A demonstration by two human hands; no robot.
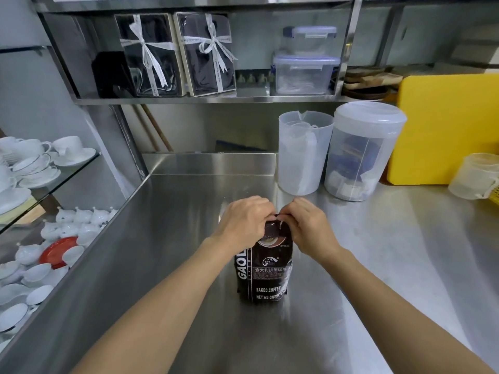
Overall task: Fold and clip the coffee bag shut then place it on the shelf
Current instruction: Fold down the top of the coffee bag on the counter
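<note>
Standing upright on the steel counter (351, 265), the coffee bag (263, 268) has its top pinched from either side by the left hand (244, 221) and right hand (306, 225), both closed on it, apparently to fold it down; no clip shows.

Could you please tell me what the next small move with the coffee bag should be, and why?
Probably roll the top edge down one more fold. The black printed coffee bag stands upright on the stainless steel counter, with the left hand and the right hand both pinching its crumpled top. No clip is visible, so the fold seems unfinished and needs tightening before clipping.
</note>
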